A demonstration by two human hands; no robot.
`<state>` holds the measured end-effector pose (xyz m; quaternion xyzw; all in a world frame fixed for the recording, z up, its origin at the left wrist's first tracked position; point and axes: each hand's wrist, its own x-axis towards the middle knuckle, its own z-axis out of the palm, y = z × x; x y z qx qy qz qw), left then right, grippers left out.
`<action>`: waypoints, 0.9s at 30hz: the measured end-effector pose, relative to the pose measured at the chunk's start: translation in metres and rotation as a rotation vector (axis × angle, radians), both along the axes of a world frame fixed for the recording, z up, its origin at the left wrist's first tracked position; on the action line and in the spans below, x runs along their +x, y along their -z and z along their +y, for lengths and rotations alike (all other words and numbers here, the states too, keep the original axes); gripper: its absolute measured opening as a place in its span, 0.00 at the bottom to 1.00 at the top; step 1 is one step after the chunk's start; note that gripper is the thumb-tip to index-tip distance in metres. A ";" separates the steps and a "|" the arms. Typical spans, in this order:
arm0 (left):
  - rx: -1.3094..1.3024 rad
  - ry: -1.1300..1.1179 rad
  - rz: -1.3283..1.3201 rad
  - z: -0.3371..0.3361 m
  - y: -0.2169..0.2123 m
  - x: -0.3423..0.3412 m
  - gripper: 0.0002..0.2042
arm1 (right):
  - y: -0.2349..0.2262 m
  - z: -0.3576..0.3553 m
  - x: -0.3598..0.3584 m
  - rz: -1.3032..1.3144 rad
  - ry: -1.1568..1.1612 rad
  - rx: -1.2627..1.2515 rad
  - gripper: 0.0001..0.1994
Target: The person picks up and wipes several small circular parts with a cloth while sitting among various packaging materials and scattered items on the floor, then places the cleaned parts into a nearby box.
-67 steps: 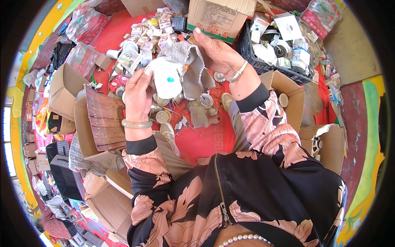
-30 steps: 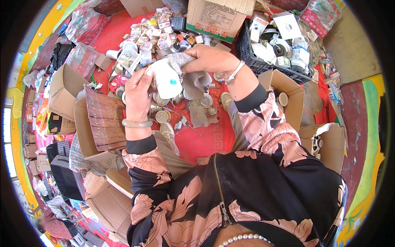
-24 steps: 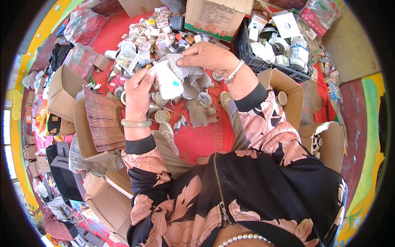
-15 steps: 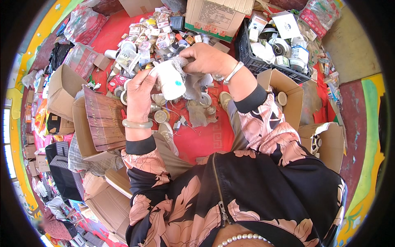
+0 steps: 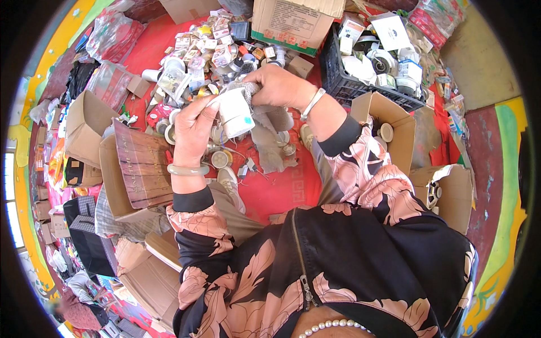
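My left hand [image 5: 192, 125] is closed on a white cylinder [image 5: 235, 117] with a blue dot near its lower rim, gripping its left side. The cylinder is held up in front of me, somewhat tilted, and I cannot tell exactly what it is. A bunched grey cloth [image 5: 246, 89] is pinched in my right hand [image 5: 282, 88] and pressed against the cylinder's upper end. Below the hands, a crumpled clear plastic bag [image 5: 269, 147] and a round white fitting [image 5: 220, 159] lie on the red floor covering [image 5: 270, 194].
Beyond my hands spreads a heap of small boxes [image 5: 211, 48] and loose parts. A large carton [image 5: 290, 25] stands behind it. At far right sits a black crate [image 5: 344, 84] of white fittings. Open cartons flank me, one left [image 5: 112, 174], one right [image 5: 400, 127].
The white cylinder has turned and tilted a little in my left hand. My right hand, with the grey cloth, has shifted slightly left and down along it.
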<state>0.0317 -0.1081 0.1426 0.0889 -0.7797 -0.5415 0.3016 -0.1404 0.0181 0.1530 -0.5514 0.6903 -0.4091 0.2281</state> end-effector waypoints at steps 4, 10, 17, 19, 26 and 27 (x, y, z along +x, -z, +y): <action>0.118 -0.014 -0.081 0.000 -0.009 0.003 0.09 | 0.005 -0.005 0.012 0.197 0.147 -0.099 0.11; 0.502 -0.158 0.126 0.004 -0.007 -0.010 0.27 | -0.005 -0.003 0.009 0.398 0.309 -0.152 0.14; 0.765 0.086 0.012 0.010 -0.002 -0.018 0.27 | 0.006 -0.009 0.026 0.624 0.251 -0.256 0.14; 0.804 0.046 0.086 0.005 -0.004 -0.018 0.27 | 0.001 -0.010 0.030 0.574 0.143 -0.395 0.14; 0.699 0.072 0.223 0.000 -0.010 -0.004 0.32 | -0.038 0.038 -0.030 -0.638 0.139 -0.447 0.13; 0.733 0.049 0.230 0.002 -0.010 -0.003 0.32 | -0.043 0.041 -0.030 -0.703 0.109 -0.596 0.13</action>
